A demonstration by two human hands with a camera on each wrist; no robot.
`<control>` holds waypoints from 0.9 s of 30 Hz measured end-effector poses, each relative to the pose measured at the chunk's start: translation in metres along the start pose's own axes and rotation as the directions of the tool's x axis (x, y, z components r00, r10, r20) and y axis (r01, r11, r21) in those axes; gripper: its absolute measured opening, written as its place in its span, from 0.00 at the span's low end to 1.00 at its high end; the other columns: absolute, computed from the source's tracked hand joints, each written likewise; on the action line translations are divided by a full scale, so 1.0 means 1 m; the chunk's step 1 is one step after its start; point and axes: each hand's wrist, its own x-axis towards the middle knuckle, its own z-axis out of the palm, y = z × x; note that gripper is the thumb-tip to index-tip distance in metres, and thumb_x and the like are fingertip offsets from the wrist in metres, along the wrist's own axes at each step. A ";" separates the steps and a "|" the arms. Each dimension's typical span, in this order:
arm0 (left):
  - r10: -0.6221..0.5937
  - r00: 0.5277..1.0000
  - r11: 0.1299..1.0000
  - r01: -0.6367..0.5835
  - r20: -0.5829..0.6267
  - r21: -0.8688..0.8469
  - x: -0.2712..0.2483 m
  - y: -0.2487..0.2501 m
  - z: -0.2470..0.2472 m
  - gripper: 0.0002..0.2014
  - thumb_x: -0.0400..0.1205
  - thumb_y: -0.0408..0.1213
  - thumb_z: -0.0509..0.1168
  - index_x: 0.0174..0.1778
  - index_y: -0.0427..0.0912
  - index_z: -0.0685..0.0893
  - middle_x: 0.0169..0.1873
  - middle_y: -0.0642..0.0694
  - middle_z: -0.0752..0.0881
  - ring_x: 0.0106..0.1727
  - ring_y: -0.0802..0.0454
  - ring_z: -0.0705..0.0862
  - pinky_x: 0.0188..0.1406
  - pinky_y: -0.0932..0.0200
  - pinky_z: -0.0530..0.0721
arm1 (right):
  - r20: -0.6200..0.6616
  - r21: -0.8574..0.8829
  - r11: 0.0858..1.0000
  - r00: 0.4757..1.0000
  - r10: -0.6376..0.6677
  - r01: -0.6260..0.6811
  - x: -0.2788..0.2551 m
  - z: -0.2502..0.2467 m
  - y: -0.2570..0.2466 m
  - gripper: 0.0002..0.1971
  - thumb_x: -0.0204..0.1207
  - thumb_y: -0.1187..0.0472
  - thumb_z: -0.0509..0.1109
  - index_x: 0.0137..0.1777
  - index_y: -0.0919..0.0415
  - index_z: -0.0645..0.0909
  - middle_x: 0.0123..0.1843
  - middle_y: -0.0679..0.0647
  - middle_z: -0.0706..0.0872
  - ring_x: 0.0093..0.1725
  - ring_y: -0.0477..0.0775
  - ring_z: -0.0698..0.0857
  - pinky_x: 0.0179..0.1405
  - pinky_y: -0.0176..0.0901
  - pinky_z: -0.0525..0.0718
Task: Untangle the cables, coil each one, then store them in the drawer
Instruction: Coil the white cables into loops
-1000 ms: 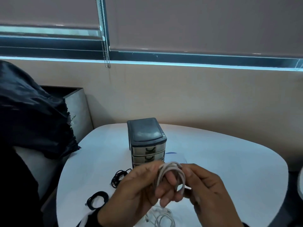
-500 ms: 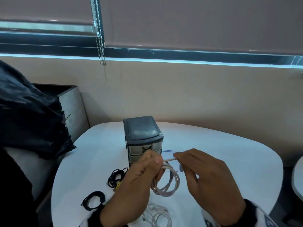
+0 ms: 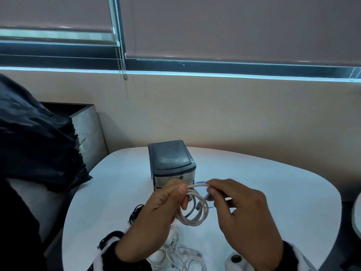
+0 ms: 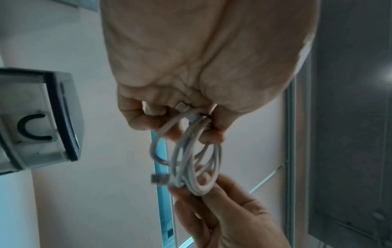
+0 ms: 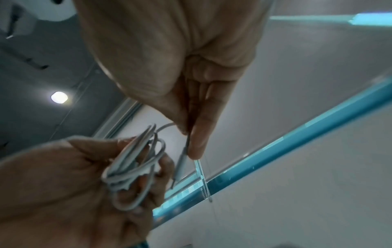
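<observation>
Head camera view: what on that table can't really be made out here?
- Drawer unit: its lower drawers sit behind the left hand and right hand, so whether any is open is hidden.
- Black cables: partly behind the left hand; their count is unclear.
- Loose white cables: cut off by the bottom edge.
- White coil: its plug type is too small and blurred in every view.

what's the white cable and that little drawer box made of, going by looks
White cable: likely a smooth rubbery plastic jacket, matte, bending into soft loops; metal-looking plug tip.
Drawer box: seemingly hard plastic, dark glossy top catching reflections, translucent grey drawer fronts.
</observation>
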 end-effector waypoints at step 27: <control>0.287 0.949 0.865 -0.199 -0.129 0.460 0.000 -0.056 0.017 0.15 0.86 0.63 0.53 0.36 0.66 0.77 0.32 0.57 0.81 0.36 0.54 0.82 0.35 0.65 0.77 | 0.451 0.280 0.682 0.720 0.528 -0.676 -0.029 0.027 0.005 0.06 0.75 0.56 0.77 0.42 0.48 0.82 0.33 0.50 0.86 0.30 0.48 0.86 0.30 0.41 0.82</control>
